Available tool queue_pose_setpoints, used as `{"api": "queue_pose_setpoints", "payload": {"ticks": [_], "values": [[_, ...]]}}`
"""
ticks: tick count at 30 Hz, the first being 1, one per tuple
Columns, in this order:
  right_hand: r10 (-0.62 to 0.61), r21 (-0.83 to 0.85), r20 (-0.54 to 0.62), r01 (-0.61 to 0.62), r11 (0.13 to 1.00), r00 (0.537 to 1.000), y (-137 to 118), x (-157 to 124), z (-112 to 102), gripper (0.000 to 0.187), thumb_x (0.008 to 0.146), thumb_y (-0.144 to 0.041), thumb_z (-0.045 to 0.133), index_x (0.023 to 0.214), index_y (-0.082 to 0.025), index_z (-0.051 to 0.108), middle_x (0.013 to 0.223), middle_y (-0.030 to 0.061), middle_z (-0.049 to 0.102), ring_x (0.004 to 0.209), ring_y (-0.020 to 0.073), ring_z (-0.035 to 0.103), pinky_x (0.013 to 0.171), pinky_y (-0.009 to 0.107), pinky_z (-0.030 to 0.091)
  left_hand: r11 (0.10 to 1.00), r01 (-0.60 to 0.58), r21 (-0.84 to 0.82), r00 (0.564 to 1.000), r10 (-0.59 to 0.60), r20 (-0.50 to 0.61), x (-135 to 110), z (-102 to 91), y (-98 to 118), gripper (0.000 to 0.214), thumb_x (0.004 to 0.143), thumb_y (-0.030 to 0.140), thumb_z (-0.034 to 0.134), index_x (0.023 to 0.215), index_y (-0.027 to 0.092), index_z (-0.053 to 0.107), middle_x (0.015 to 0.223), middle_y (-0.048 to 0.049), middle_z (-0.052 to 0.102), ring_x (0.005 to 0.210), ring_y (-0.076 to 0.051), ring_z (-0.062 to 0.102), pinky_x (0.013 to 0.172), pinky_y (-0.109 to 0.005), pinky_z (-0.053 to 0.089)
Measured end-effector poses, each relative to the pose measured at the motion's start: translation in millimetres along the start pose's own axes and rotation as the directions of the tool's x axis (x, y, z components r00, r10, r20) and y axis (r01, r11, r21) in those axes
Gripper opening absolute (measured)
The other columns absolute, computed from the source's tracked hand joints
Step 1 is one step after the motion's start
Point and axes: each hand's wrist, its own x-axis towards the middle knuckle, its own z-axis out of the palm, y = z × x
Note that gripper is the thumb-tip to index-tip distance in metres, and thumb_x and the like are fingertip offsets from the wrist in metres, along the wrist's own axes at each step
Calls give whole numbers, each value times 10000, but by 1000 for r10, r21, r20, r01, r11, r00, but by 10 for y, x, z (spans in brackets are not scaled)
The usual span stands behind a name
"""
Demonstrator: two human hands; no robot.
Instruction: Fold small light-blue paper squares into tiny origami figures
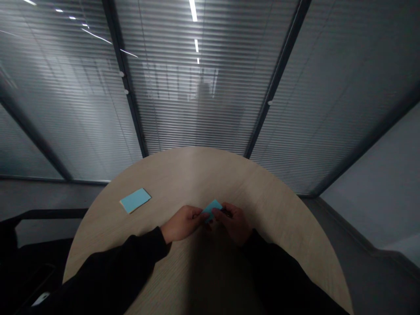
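A small piece of light-blue paper [212,205] is held between my two hands over the table, near its middle. My left hand [185,222] pinches the paper's left side with thumb and fingers. On the other side, my right hand [235,222] grips it with the thumb on top; the fingers beneath are partly hidden. Whether the paper is folded I cannot tell. A pad of light-blue paper [135,200] lies on the table to the left, apart from both hands.
The round wooden table [197,170] has its curved far edge close to a glass wall with blinds [197,118]. A black chair [36,258] stands at the left. On the right is a pale wall [383,192].
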Motion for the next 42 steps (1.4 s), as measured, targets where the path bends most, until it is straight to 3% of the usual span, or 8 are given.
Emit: {"api": "queue_pose_setpoints", "payload": {"ticks": [4, 9, 17, 23, 25, 29, 37, 42], "values": [[11, -11, 2, -11, 1000, 1000, -2, -6, -2, 373, 777, -537, 651, 705, -176, 589, 603, -24, 536, 543, 123, 463, 516, 244, 360, 1000, 1, 3, 1000, -1, 13, -11, -1, 37, 498, 928, 549, 457, 863, 129, 716, 799, -64, 735, 692, -147, 627, 663, -247, 455], [-33, -67, 37, 36, 997, 999, -2, -14, 3, 337, 789, -501, 648, 705, -176, 614, 595, -24, 531, 547, 125, 463, 515, 242, 361, 1000, 15, 8, 1000, -15, 18, -17, 6, 41, 407, 847, 527, 606, 858, 140, 729, 795, -47, 738, 676, -148, 628, 625, -234, 447], [15, -34, 21, -15, 999, 1000, 15, -7, -8, 359, 787, -517, 657, 697, -171, 632, 576, -30, 516, 523, 116, 450, 498, 241, 347, 1000, 16, 18, 999, -15, -33, 0, 23, -45, 368, 893, 465, 559, 851, 142, 731, 765, -44, 739, 662, -141, 629, 623, -231, 443], [25, 104, -241, 0, 995, 970, 59, 91, -139, 432, 797, -583, 626, 797, -154, 683, 725, 39, 638, 697, 166, 592, 678, 288, 485, 1000, 16, 17, 998, -15, -60, -11, 24, -4, 409, 899, 481, 546, 786, 131, 723, 760, -60, 743, 675, -152, 640, 645, -240, 452], [14, 96, -210, 7, 995, 978, 65, 94, -153, 465, 796, -607, 609, 841, -151, 692, 759, 53, 653, 702, 171, 597, 678, 292, 490, 1000, 24, 15, 998, -23, -62, -13, 26, 10, 409, 901, 483, 542, 798, 129, 721, 758, -64, 745, 681, -158, 647, 645, -243, 458], [2, -17, 94, 0, 1000, 996, 16, 20, -66, 383, 733, -536, 710, 837, -168, 701, 698, 20, 650, 616, 152, 561, 570, 257, 448, 1000, -6, 3, 1000, 6, -23, -3, 30, -15, 412, 905, 502, 535, 839, 140, 719, 793, -58, 743, 719, -162, 657, 680, -249, 477], [26, -22, 17, -26, 999, 1000, -37, -14, -23, 342, 774, -506, 651, 722, -167, 654, 592, -18, 538, 540, 125, 460, 505, 245, 351, 998, -22, 58, 996, 27, -83, 16, 46, -56, 334, 912, 427, 543, 887, 140, 712, 817, -64, 746, 717, -164, 656, 635, -239, 466], [42, 14, -22, -42, 999, 999, -2, 8, -53, 344, 770, -501, 672, 703, -163, 656, 606, -8, 554, 555, 130, 480, 527, 255, 378, 998, -5, 66, 995, 11, -100, 5, 48, -11, 355, 922, 426, 524, 851, 130, 707, 766, -60, 737, 652, -145, 628, 590, -228, 439]]}}
